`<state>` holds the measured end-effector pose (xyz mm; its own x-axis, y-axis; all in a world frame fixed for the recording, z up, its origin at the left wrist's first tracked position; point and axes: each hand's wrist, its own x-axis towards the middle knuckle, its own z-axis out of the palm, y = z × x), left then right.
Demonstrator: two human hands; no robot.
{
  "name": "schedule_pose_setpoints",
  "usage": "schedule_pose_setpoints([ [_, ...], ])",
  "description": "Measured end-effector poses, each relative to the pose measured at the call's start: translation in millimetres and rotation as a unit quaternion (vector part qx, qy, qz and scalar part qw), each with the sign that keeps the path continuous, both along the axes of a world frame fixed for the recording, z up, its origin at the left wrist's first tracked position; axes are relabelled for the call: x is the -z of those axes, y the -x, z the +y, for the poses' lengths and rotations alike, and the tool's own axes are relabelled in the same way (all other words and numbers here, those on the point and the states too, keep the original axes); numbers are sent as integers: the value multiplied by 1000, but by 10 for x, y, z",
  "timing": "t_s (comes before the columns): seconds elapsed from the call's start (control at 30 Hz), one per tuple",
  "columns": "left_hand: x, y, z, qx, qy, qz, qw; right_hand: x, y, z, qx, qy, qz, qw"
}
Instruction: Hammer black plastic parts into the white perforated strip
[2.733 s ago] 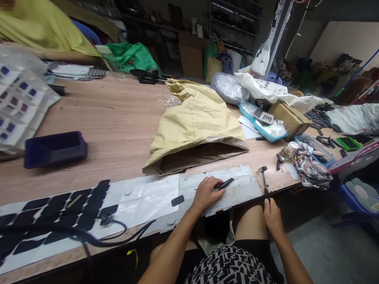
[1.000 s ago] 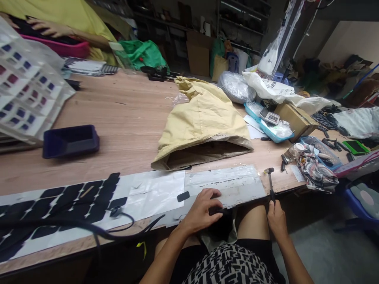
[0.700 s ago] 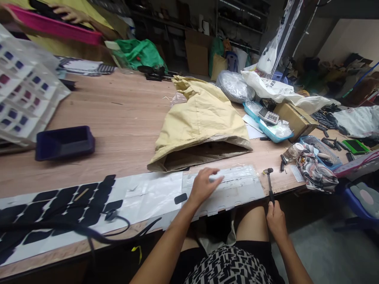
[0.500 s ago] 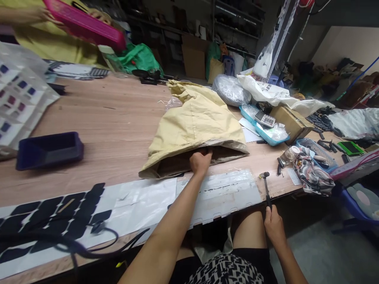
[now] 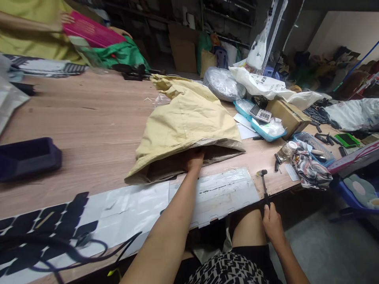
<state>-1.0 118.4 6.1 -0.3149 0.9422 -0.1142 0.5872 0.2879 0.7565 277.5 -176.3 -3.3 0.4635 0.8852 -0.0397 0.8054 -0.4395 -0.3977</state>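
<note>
A pale yellow cloth sack [image 5: 189,118] lies on the wooden table, its mouth gaping toward me. My left hand [image 5: 194,161] reaches into that mouth; the fingers are hidden in the dark inside. At the table's front edge my right hand [image 5: 272,221] is closed around the black handle of a small hammer [image 5: 264,185], whose head points away from me, over the table. Between my body and the sack lies a white board [image 5: 225,193] with dark streaks.
A dark blue tray [image 5: 32,157] and flat black pieces [image 5: 68,217] on white sheeting are at left, with black cables in front. To the right are a blue basket [image 5: 268,134] with a calculator, a cardboard box [image 5: 288,116] and a jar [image 5: 287,150]. Across the table a person holds a pink basket [image 5: 91,29].
My left hand has gone deeper into the sack. The view has shifted, so the table's things sit further left. Across the table the person's pink basket is lower. My right hand still holds the hammer.
</note>
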Motion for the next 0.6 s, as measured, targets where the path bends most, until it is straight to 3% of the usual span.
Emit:
schedule_pose_setpoints([
  [0.13, -64, 87, -410, 33, -62, -2, 998, -35, 9, 4, -1, 13, -4, 1000],
  [0.23, -84, 119, -888, 168, -164, 27, 972, -34, 3, 6, -4, 12, -6, 1000],
  [0.3, -68, 111, -1183, 262, -191, 26, 946, -29, -2, 7, -7, 10, -10, 1000],
  [0.37, -31, 85, -1392, 314, -197, 20, 928, -28, -5, 9, -9, 10, -13, 1000],
  [0.47, 36, 42, -1523, 316, -199, 30, 927, -30, -4, 19, -6, 5, -11, 1000],
  [0.6, 83, 26, -1508, 309, -200, 28, 929, -38, 1, 25, 3, -32, 17, 999],
])
